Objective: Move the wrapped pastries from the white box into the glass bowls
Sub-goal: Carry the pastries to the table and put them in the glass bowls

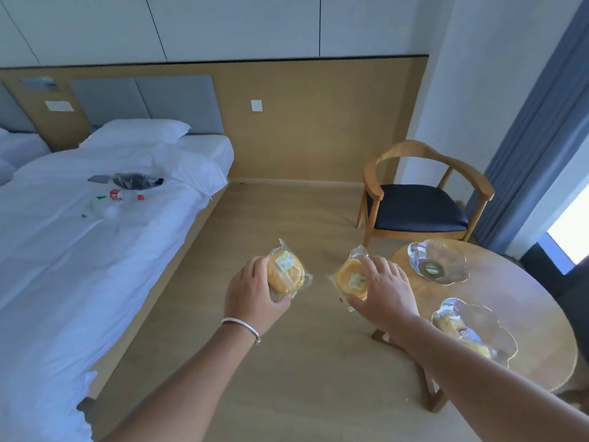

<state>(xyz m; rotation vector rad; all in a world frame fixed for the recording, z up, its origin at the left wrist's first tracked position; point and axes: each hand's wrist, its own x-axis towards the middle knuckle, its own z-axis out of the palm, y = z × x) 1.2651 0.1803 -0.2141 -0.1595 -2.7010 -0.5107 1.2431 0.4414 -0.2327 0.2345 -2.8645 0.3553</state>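
Wrapped pastries are in transit — your left hand [251,287] grips one wrapped pastry [286,272] and your right hand [381,288] grips a second pastry [350,277], both held over the floor [287,362], just short of the round tabletop [516,301] on your right. Progress reads as partial: the near glass bowl [475,330] already holds at least one wrapped pastry, while the far glass bowl [438,261] looks empty, so the two pieces in your hands remain to be set down. The white box is out of view — how many pastries are left in it cannot be told. Beyond the tabletop stands a wooden chair [417,199] by a blue curtain [535,148]; on your left, a white bed [79,250] carries a plastic bottle [119,195] and a dark bag [137,180].
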